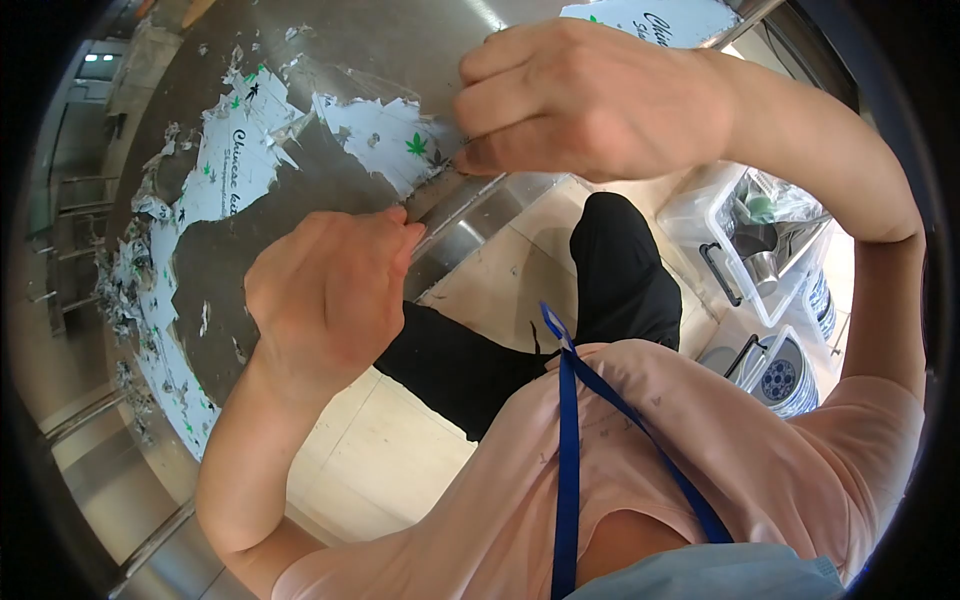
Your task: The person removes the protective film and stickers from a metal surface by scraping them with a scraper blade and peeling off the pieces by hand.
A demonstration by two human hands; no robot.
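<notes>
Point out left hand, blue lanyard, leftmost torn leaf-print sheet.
Left hand [325, 290]: head view, back of the hand.
Blue lanyard [566, 470]: head view, lower part of one strap.
Torn leaf-print sheet [262, 160]: head view, white area beside "Chinese" lettering.

Pale pink short-sleeved fabric top [690, 440], small dark printed marks scattered across chest. Flat deep-blue woven lanyard [567, 470], two straps meeting in V. Plain black cloth trousers [628, 265]. Light-blue fabric piece [720, 578] below neckline. Left hand [325, 285], right hand [600, 105] bare.

Left hand [330, 285] curled at table [390, 45] edge; right hand [590, 105] curled near torn white sticker [385, 135]. Grey scraps [125, 280] on table; plastic box [728, 262] below.
</notes>
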